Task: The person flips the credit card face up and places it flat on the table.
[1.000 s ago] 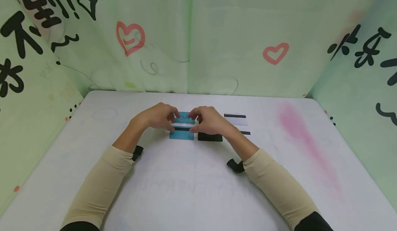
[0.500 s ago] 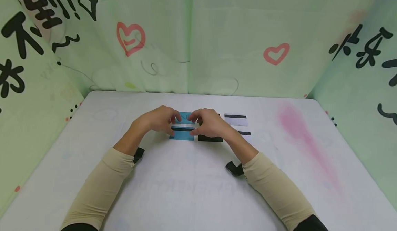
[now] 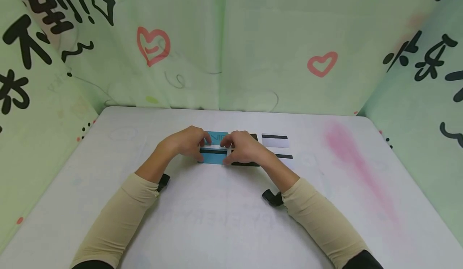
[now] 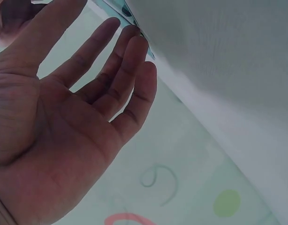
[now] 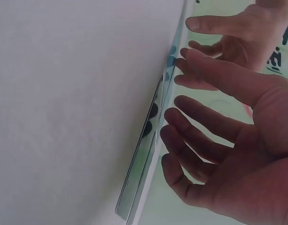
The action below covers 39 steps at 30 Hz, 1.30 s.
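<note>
The shiny blue rectangular card bearing dark lettering shows a few strokes between the hands, too small to read surely, and the blue rectangular card with a black stripe sits just nearer the person; both are toward the far side of the white surface. Larger writing covers the pale green cloth wall — bold black Chinese characters, partly cut off, with red heart outlines — while a faint line printed on the surface is too pale to read. The left hand and right hand arch over the blue cards' left and right ends, fingers bent loosely, thumbs set well apart from them — whether either grips a card, I cannot tell. Black cards show partly beneath the right hand, and two whitish black-striped cards lie farther right.
</note>
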Available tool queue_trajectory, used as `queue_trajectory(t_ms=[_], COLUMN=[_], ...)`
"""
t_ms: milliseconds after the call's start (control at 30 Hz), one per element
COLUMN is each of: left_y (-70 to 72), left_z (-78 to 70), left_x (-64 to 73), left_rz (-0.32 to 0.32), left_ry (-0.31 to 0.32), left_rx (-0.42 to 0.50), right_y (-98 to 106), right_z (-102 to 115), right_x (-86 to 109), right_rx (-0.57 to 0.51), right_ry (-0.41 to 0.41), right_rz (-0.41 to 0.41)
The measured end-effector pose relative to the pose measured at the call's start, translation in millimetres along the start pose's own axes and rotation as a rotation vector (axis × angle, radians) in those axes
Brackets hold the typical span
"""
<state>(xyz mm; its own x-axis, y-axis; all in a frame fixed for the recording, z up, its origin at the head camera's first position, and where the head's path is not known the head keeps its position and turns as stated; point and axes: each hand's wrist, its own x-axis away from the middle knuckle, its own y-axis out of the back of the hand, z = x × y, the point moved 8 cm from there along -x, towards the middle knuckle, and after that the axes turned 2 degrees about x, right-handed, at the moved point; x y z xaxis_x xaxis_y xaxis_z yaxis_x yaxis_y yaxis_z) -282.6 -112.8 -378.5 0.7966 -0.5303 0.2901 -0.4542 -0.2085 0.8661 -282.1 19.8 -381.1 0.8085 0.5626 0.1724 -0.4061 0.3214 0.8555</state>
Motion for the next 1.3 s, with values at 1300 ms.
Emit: queue_trajectory(t_ms=[1300], left_y=[-2.8], left_z=[-10.4], left_x=[2.3], left_rz=[-0.015], left_ry=[0.004], left_rx=[-0.093], right_y=[-9.0], right_z=[7.4], right_x=[-8.4], right_rx=[0.148], right_ry=[-0.021], right_rz=[0.039])
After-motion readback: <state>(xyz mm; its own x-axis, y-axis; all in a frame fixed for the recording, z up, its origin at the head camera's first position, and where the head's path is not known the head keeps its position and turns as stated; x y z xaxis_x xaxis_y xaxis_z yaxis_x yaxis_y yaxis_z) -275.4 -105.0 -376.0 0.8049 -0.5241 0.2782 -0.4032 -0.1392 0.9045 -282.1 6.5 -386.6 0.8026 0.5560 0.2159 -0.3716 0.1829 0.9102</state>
